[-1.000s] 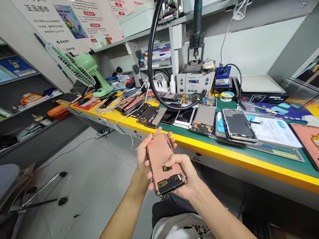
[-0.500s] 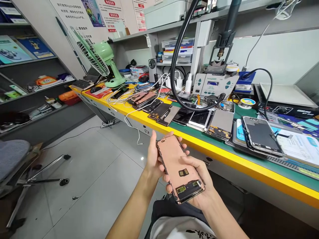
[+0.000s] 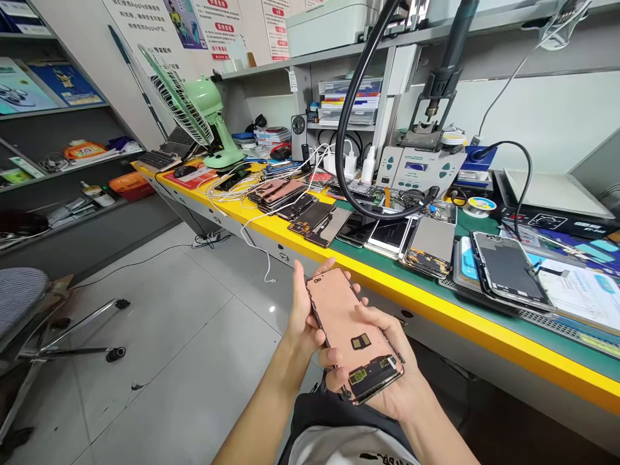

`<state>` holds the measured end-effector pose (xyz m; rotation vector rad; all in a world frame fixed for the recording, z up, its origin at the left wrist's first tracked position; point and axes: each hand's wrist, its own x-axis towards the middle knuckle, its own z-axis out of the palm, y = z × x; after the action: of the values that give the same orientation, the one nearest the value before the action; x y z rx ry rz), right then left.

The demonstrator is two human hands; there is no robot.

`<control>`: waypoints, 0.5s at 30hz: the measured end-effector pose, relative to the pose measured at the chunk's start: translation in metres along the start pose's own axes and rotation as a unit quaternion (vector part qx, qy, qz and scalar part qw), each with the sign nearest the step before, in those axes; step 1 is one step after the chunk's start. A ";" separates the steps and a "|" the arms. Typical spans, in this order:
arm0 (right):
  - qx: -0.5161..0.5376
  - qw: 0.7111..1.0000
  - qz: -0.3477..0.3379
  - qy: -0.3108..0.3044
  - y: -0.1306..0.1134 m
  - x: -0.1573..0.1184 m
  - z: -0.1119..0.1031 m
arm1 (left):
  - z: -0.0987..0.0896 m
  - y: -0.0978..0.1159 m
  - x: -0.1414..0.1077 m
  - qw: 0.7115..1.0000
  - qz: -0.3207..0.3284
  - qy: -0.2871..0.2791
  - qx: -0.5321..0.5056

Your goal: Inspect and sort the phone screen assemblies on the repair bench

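Note:
A phone screen assembly [image 3: 339,310] with a copper-coloured back is held tilted over my lap, in front of the bench. Near its lower end are a small dark square patch and a black strip with yellow-green contacts. My left hand [image 3: 303,310] grips its left long edge, the thumb pointing up beside the top corner. My right hand [image 3: 392,342] holds it from the right and beneath, thumb on the back face and fingertips curling round the lower left edge. The face turned downward is hidden.
A row of phone screens [image 3: 329,226] lies along the yellow-edged bench [image 3: 484,316]. A black hose [image 3: 341,123] arches over it before a rework station [image 3: 416,166]. A green fan [image 3: 213,123] stands far left. A white cable [image 3: 264,248] hangs off the front edge. A chair [image 3: 29,303] is at left.
The phone screen has shifted slightly down and right in view. My right hand's fingertips now wrap further over its lower left edge. The camera view has moved a little.

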<state>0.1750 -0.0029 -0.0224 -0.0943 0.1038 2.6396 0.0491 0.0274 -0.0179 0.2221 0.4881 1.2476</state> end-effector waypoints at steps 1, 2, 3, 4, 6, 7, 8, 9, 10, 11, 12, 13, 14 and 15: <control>-0.001 1.000 0.001 -0.003 0.000 0.000 -0.001 | 0.000 0.000 0.000 1.000 0.000 0.001 -0.001; -0.006 1.000 0.000 -0.005 0.000 0.000 -0.001 | 0.000 0.001 0.000 1.000 0.002 0.003 -0.001; -0.014 1.000 0.000 -0.006 0.000 0.000 -0.002 | 0.000 0.001 0.000 1.000 0.003 0.003 -0.002; -0.023 1.000 0.001 -0.007 0.000 0.000 -0.002 | -0.001 0.002 0.000 1.000 0.003 0.004 -0.003; -0.040 0.999 0.004 -0.014 0.002 -0.001 -0.003 | -0.003 0.003 0.001 1.000 -0.003 0.003 -0.004; -0.047 0.999 0.006 -0.019 0.004 -0.001 -0.004 | -0.004 0.003 0.002 1.000 -0.007 0.002 -0.004; -0.051 0.998 0.005 -0.022 0.005 -0.002 -0.005 | -0.005 0.003 0.002 1.000 -0.008 -0.001 -0.005; -0.055 0.998 0.003 -0.025 0.006 -0.001 -0.006 | -0.006 0.002 0.002 1.000 -0.007 -0.005 -0.007; -0.057 0.998 0.001 -0.026 0.007 -0.001 -0.006 | -0.006 0.001 0.002 1.000 -0.003 -0.012 -0.009; -0.059 0.998 -0.002 -0.026 0.008 0.000 -0.007 | -0.006 0.000 0.002 1.000 0.001 -0.021 -0.009; -0.062 0.998 -0.004 -0.028 0.008 0.002 -0.007 | -0.006 -0.001 0.001 0.999 0.007 -0.031 -0.009; -0.064 0.997 -0.006 -0.029 0.008 0.003 -0.007 | -0.006 -0.002 0.001 0.999 0.011 -0.043 -0.007; -0.068 0.997 -0.007 -0.029 0.008 0.004 -0.007 | -0.006 -0.001 0.000 0.998 0.013 -0.053 -0.002; -0.074 0.997 -0.008 -0.028 0.007 0.004 -0.008 | -0.007 0.001 0.001 0.998 0.012 -0.062 0.009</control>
<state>0.1683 -0.0079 -0.0298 -0.0721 -0.1119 2.6294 0.0451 0.0278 -0.0239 0.3208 0.3903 1.2453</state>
